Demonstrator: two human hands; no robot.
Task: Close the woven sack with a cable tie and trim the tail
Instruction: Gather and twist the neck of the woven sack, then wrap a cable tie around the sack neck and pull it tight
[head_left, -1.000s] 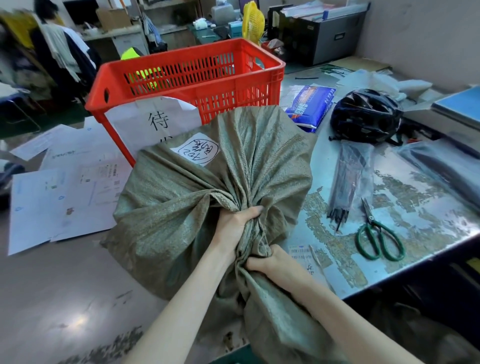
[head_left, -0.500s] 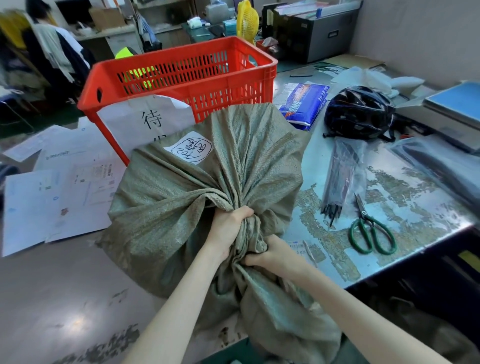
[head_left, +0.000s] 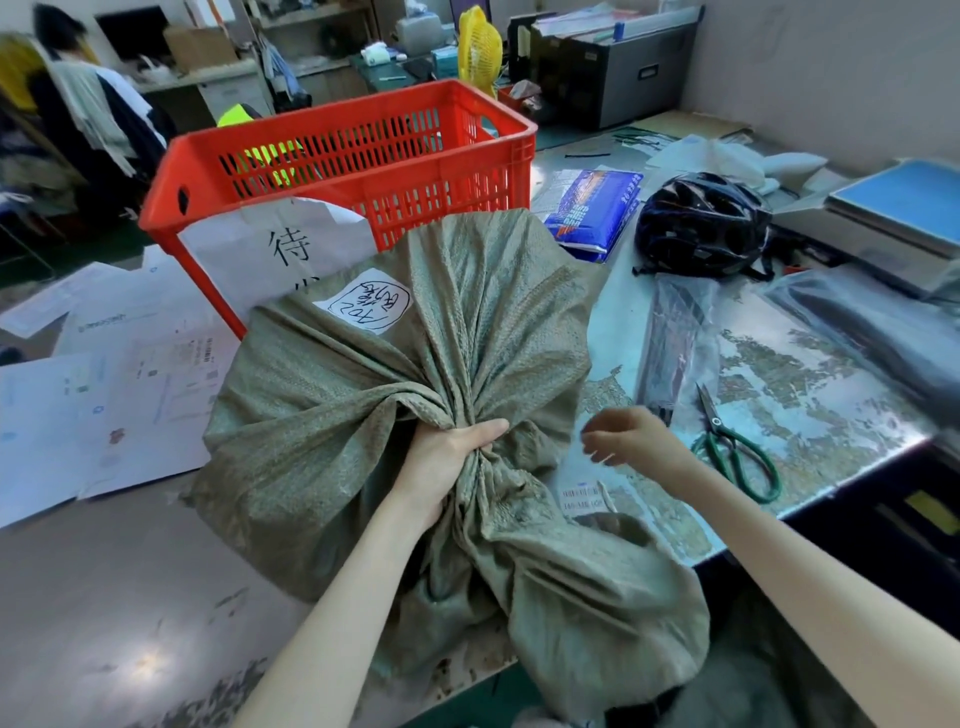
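Nearest the camera, the loose mouth of the woven sack (head_left: 597, 613) flops over the front edge of the bench (head_left: 831, 415). The bulk of the sack lies on the benchtop.

The left hand (head_left: 447, 462) is clenched round the gathered neck (head_left: 470, 428), fingers wrapped over the twisted folds.

The right hand (head_left: 631, 441) is off the sack, just beside the neck. Its fingers are loosely curled and it holds nothing and touches nothing.

Likely step: fetch a tie one-handed while the neck is pinned. To do it well:
- The left grip needs to stay tight and low on the twist, leaving room above the fist for the tie.
- Woven plastic looks slippery and springy, so the folds may fan out if the grip slackens.
- Pull out a single tie; the bundle may drag out with it.

Green-handled scissors (head_left: 737, 457) lie to the right of the hand. Just behind them lies the bag of black cable ties (head_left: 670, 353), untouched. Farther back are a dark helmet (head_left: 701, 223) and a red crate (head_left: 363, 150), which stands right behind the sack. A paper label (head_left: 371, 304) is stuck on the sack's far side.
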